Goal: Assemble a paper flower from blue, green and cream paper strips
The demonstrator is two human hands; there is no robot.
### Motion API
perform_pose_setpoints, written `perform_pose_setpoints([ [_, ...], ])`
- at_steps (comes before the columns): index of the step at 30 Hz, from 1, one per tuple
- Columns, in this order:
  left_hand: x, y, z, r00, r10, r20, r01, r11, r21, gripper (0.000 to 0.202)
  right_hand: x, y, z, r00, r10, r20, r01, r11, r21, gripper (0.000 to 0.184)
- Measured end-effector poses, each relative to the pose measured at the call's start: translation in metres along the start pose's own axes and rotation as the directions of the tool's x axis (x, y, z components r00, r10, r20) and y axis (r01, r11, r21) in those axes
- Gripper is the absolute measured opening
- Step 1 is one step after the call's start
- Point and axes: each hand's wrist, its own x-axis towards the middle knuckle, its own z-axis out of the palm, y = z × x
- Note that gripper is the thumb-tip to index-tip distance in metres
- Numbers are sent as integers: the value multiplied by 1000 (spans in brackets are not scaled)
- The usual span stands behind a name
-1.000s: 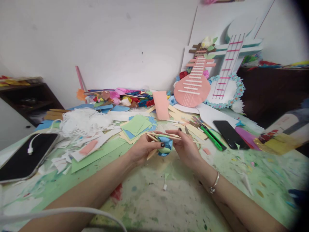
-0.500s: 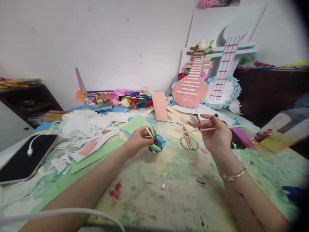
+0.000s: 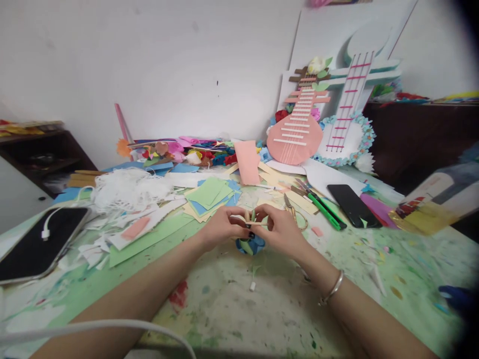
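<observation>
Blue paper flower being held bloom-down, low between left hand and right hand.
Its long axis is being held near upright, pale green paper being seen beside blue petals; it is being pinched by the left's closed-in fingers, a thin pale stick by the right's.

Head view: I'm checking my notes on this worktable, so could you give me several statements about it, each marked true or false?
1. The left hand and right hand are close together at the blue paper piece. True.
2. The right hand grips the gold scissors. False: it pinches a pale stick; the scissors lie beyond it.
3. The bracelet is on the left arm. False: the bracelet is on the right arm.
4. In the picture, the pink lute-shaped model stands left of the white one. True.
5. A white cable end rests on the dark-screened device at the left. True.
</observation>
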Motion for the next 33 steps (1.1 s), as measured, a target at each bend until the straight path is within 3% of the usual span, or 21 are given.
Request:
perform_pose_setpoints([
  [9,2,2,4,997,44,-62,-40,998,52,15,3,9,7,998,46,38,-50,993,107,24],
  [15,4,3,4,1000,16,-27,-17,999,-43,16,3,9,4,995,66,71,-75,988,137,27],
  [21,7,-3,1,997,73,-30,-73,997,-1,16,1,-1,3,997,22,70,-26,998,49,41],
  [26,12,-7,3,981,103,-163,-97,994,46,9,2,6,6,995,39,90,-45,997,57,42],
  [33,14,-14,6,932,176,-316,-87,957,277,5,4,6,3,993,58,100,-60,998,17,32],
])
